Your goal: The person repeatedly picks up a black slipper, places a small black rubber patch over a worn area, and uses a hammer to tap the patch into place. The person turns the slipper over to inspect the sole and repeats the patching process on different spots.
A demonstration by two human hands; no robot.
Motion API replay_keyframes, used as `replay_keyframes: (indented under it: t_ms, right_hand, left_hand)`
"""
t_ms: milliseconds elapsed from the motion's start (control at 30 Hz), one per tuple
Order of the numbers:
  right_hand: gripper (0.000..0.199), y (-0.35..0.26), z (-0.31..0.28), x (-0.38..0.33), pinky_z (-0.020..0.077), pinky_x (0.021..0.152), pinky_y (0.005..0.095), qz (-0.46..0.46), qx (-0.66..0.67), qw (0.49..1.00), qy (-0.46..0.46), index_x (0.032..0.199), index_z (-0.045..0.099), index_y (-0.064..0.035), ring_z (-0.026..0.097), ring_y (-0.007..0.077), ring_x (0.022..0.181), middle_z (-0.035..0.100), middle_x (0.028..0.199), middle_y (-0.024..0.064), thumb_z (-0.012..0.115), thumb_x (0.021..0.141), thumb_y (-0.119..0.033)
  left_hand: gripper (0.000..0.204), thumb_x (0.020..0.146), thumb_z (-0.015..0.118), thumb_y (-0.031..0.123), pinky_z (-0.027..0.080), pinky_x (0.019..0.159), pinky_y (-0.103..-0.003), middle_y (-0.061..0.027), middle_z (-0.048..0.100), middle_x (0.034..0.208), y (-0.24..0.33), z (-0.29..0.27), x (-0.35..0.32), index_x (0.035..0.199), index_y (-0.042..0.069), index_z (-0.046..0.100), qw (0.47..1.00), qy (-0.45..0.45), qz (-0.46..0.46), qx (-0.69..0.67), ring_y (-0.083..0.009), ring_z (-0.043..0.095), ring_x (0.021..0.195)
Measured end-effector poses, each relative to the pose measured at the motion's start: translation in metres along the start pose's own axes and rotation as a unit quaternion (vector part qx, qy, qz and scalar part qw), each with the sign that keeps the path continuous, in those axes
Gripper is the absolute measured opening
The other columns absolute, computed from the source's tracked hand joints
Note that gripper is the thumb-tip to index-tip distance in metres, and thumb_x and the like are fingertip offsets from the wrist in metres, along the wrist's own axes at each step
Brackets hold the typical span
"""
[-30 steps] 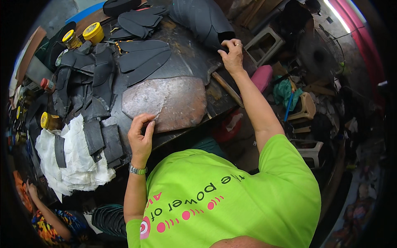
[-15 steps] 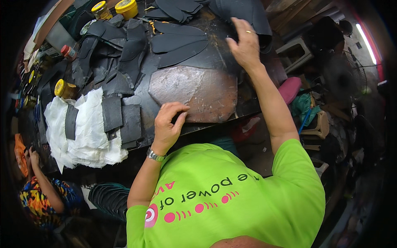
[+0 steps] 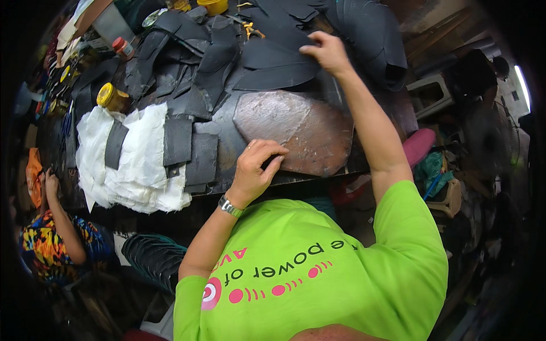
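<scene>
A brownish, worn flat slab (image 3: 301, 128) lies on the dark workbench (image 3: 227, 136). My left hand (image 3: 256, 167), with a metal watch on the wrist, rests curled at the slab's near-left edge; something dark shows between thumb and fingers, but I cannot tell what it is. My right hand (image 3: 325, 52) reaches beyond the slab and pinches the edge of a curved black cut sheet piece (image 3: 278, 68). Several more black cut pieces (image 3: 199, 74) are piled around it.
White cloth (image 3: 136, 165) with black rectangular pieces (image 3: 179, 142) lies at the left. Yellow-lidded jars (image 3: 111, 96) stand at the far left, with a stack of dark sheets (image 3: 375, 40) at the far right. A person in a colourful shirt (image 3: 54, 244) sits at the lower left. Clutter fills the floor on the right.
My right hand has moved left from the dark stack at the far right onto the black pieces beyond the slab. My left hand has stayed at the slab's near edge.
</scene>
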State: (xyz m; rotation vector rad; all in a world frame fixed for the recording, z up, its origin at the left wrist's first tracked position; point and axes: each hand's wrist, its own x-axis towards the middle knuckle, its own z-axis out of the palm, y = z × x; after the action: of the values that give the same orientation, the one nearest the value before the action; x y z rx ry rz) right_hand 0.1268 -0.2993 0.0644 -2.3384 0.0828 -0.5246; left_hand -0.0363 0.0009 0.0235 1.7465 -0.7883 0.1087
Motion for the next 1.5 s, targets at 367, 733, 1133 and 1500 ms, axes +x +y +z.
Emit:
replay_keyframes:
  t_ms: [367,733,1133,1500]
  right_hand:
    - [0.03,-0.045,-0.138,-0.159,0.0489,0.059,0.0351,0.102,-0.291,0.927,-0.212,0.085,0.064,-0.001,0.06,0.0217,0.06,0.057,0.065,0.0097,0.076,0.086,-0.029]
    - [0.086,-0.01,-0.045,-0.062,0.0445,0.107,0.0419,0.016,-0.298,0.923,-0.245,0.137,0.056,-0.0047,0.055,0.0369,0.127,0.059,0.134,0.0233,0.087,0.067,-0.044]
    - [0.025,-0.007,-0.102,-0.097,0.0506,0.081,0.0227,0.111,0.136,0.946,-0.273,0.104,0.07,-0.0003,0.063,0.0071,0.083,0.07,0.091,-0.0015,0.077,0.081,-0.005]
    - [0.017,-0.046,-0.148,-0.12,0.0486,0.074,0.0222,0.085,0.23,0.884,-0.398,0.095,0.071,-0.0004,0.059,0.0043,0.077,0.065,0.082,-0.0043,0.079,0.08,-0.005]
  left_hand:
    - [0.029,0.09,0.068,0.015,0.051,0.091,-0.041,-0.0172,0.066,0.117,-0.015,-0.112,0.102,0.117,0.006,0.068,0.953,0.112,0.002,0.282,-0.0348,0.065,0.108]
    - [0.051,0.081,0.081,0.026,0.054,0.09,-0.039,-0.0176,0.073,0.11,-0.086,-0.118,0.153,0.124,0.003,0.066,0.94,0.035,-0.178,0.29,-0.0325,0.071,0.1]
    - [0.055,0.076,0.085,0.038,0.053,0.065,-0.041,-0.0172,0.068,0.086,-0.008,-0.015,0.031,0.102,0.001,0.055,0.948,0.034,-0.186,0.258,-0.0342,0.068,0.074]
    - [0.054,0.08,0.084,0.021,0.049,0.06,-0.023,-0.0096,0.063,0.118,0.05,-0.037,0.045,0.127,0.005,0.062,0.997,-0.019,-0.071,-0.025,-0.0071,0.062,0.072]
